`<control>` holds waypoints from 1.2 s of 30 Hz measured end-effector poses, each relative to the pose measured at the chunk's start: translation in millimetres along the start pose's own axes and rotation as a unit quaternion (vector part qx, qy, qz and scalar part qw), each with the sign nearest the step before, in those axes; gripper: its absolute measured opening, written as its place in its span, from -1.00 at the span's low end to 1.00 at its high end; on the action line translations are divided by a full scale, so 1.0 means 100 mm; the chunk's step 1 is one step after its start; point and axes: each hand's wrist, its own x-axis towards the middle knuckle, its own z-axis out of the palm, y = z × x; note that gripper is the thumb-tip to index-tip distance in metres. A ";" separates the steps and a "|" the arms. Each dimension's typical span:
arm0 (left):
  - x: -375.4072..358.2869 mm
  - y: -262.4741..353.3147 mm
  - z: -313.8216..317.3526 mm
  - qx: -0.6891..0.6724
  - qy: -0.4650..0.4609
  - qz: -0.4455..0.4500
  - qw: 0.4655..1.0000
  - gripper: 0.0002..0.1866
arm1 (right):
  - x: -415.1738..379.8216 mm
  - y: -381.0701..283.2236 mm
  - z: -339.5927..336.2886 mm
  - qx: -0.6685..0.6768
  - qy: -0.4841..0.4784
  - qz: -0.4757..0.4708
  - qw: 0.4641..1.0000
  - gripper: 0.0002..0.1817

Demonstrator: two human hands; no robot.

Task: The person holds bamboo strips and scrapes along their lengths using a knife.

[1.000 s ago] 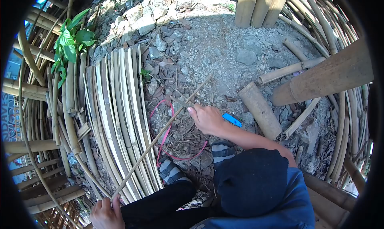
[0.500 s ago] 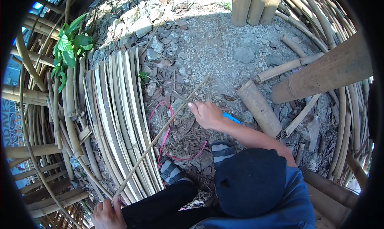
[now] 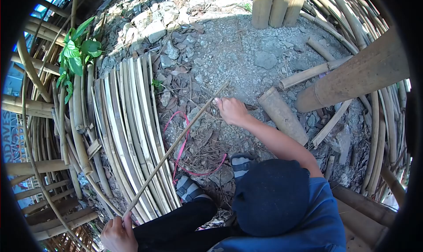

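My left hand (image 3: pixel 119 233) is closed round the near end of a long, thin bamboo strip (image 3: pixel 165 157). The strip slants up and away to the right, over a row of split bamboo slats (image 3: pixel 132 120). Near its far end, my right hand (image 3: pixel 232 111) is closed at the strip, gripping what looks like a knife (image 3: pixel 208 92). Its narrow dark blade crosses the strip and pokes out to the left, while the handle is hidden by my hand and forearm. Below the strip, a pink cord (image 3: pixel 179 153) lies looped on the leafy ground.
Bamboo poles stack up at the left, beside a green leafy plant (image 3: pixel 76 53). Cut bamboo pieces (image 3: pixel 282 113) and a thick upright pole (image 3: pixel 348 82) stand to the right. Stones (image 3: pixel 155 31) lie farther off. A sandalled foot (image 3: pixel 191 189) rests near the slats.
My right hand has moved up and slightly right toward the strip's far end with the knife. A blue piece near my right wrist is now out of sight. My left hand keeps its hold.
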 end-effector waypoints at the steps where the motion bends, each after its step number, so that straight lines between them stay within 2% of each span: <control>1: 0.00 0.00 0.00 -0.003 0.003 0.014 1.000 -0.56 | -0.07 -0.07 -0.01 0.003 -0.009 -0.003 1.000 -0.40; 3: -0.02 0.01 0.01 -0.007 -0.004 0.000 1.000 -0.57 | -0.24 -0.25 -0.05 0.008 -0.017 -0.001 1.000 -0.40; 5: 0.01 0.03 0.00 -0.009 -0.012 -0.010 1.000 -0.58 | -0.38 -0.39 -0.06 0.009 -0.041 -0.045 0.998 -0.41; 7: 0.03 0.06 -0.04 -0.014 0.004 -0.002 1.000 -0.62 | -0.30 -0.25 0.00 0.002 -0.038 -0.049 0.998 -0.41; 9: 0.02 0.06 -0.04 -0.002 -0.009 -0.007 1.000 -0.64 | -0.02 0.11 0.12 0.025 0.007 0.035 0.999 -0.39; 13: -0.01 0.03 -0.02 0.000 -0.020 -0.015 1.000 -0.67 | 0.26 0.41 0.06 -0.023 0.014 0.071 0.997 -0.37; 15: 0.02 0.09 -0.06 0.004 -0.020 -0.017 1.000 -0.68 | 0.36 0.47 -0.08 -0.036 -0.025 0.111 0.993 -0.36; 17: 0.03 0.09 -0.07 0.012 -0.010 -0.007 1.000 -0.67 | 0.27 0.37 -0.04 -0.003 -0.029 0.114 0.993 -0.37; 19: 0.02 0.05 -0.02 0.008 -0.014 -0.011 1.000 -0.64 | 0.04 0.12 0.02 0.050 0.005 0.039 0.998 -0.37; 22: 0.02 0.01 0.02 0.009 -0.016 -0.003 1.000 -0.59 | -0.16 -0.07 0.06 0.069 -0.017 -0.001 0.997 -0.39; 25: 0.02 0.03 0.04 0.007 -0.001 -0.003 1.000 -0.55 | 0.05 0.17 0.15 0.054 0.010 0.021 0.998 -0.39; 27: 0.01 0.03 0.05 0.006 0.010 -0.010 1.000 -0.54 | 0.16 0.29 0.13 0.013 0.001 0.010 1.000 -0.40; 29: -0.01 0.01 0.08 0.002 -0.007 -0.027 1.000 -0.53 | 0.22 0.32 0.20 -0.003 0.033 -0.010 0.999 -0.40; 30: 0.00 0.00 0.08 0.003 -0.004 -0.025 1.000 -0.53 | 0.25 0.31 0.21 -0.001 0.027 0.030 0.999 -0.38; 31: -0.01 0.00 0.08 0.002 -0.005 -0.017 1.000 -0.52 | 0.31 0.40 0.15 -0.002 0.030 0.025 0.999 -0.38; 33: -0.06 -0.01 0.06 0.006 -0.005 -0.011 1.000 -0.52 | 0.41 0.61 0.03 -0.026 -0.010 0.119 0.992 -0.32; 35: -0.05 0.00 0.07 -0.012 0.002 -0.007 1.000 -0.52 | 0.32 0.58 0.03 -0.029 0.009 0.132 0.991 -0.32; 36: -0.03 0.00 0.05 -0.011 -0.026 -0.022 0.999 -0.53 | 0.26 0.47 0.02 -0.018 -0.005 0.119 0.993 -0.33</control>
